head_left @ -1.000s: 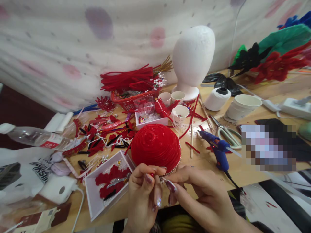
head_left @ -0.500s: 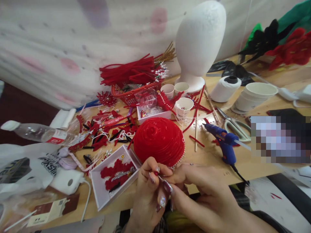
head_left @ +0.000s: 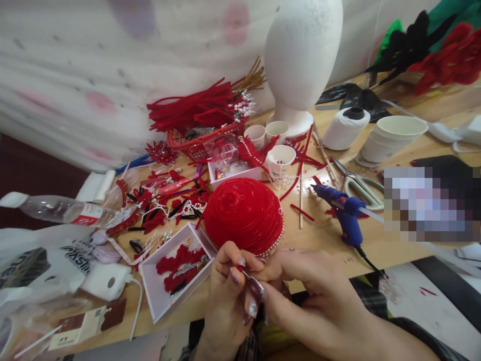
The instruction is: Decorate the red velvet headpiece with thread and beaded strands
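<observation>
My left hand (head_left: 226, 296) is closed in a pinch at the table's front edge, with a tiny red bead (head_left: 240, 269) between its fingertips. My right hand (head_left: 313, 286) meets it there, thumb and fingers pressed together on a thin pale strand (head_left: 246, 275) that runs up to the bead. Whether this strand is thread or wire I cannot tell. Just beyond both hands sits a red dome-shaped piece (head_left: 242, 215) wound in rings, with a string of pearl beads (head_left: 280, 240) along its lower right rim. My fingers partly cover its near edge.
A white box (head_left: 150, 296) of red pieces stands left of my hands. To the right lie a blue glue gun (head_left: 347, 215) and scissors (head_left: 363, 190). Farther back are paper cups (head_left: 281, 163), a thread cone (head_left: 345, 130), a red basket (head_left: 199, 143) and a white foam head (head_left: 304, 55).
The view has shifted slightly, so most table items sit a little higher and farther left. Both hands keep nearly the same pinch around the bead and strand.
</observation>
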The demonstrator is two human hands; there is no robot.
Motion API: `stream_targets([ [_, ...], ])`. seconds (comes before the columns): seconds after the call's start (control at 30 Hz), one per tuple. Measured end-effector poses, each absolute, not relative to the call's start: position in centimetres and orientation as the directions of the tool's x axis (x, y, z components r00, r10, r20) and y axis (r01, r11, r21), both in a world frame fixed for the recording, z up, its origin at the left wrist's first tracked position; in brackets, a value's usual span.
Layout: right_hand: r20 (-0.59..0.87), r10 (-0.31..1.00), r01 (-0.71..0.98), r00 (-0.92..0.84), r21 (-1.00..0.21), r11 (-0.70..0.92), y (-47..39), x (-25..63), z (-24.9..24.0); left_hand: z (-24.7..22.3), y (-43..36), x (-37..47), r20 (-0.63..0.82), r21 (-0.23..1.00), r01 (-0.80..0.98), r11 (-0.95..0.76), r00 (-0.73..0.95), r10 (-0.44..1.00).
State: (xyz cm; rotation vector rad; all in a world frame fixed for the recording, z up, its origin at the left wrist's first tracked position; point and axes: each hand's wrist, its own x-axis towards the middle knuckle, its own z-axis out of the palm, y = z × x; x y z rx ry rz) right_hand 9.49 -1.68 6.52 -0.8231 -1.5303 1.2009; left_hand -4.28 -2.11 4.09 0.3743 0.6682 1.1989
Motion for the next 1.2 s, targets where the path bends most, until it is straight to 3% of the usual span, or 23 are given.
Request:
stream_targets([
  [0.33, 0.29, 0.896, -0.03, -0.336, -0.954, 0.297, -1.89, 9.95, 6.72, 3.82, -2.43, -4.83, -0.085, 0.705, -0.683, 0.191, 0.185, 0.979],
  [0.8, 0.278, 0.892, -0.013, -0.356, -0.956, 0.293, -1.88, 10.15, 6.75, 3.95, -2.59, -4.83, -0.109, 0.753, -0.638, 0.162, 0.122, 0.987],
  [1.2, 0.259, 0.905, -0.073, -0.337, -0.966, 0.249, -1.89, 10.19, 6.4, 3.79, -2.39, -4.8, -0.099, 0.709, -0.671, 0.218, 0.21, 0.973],
])
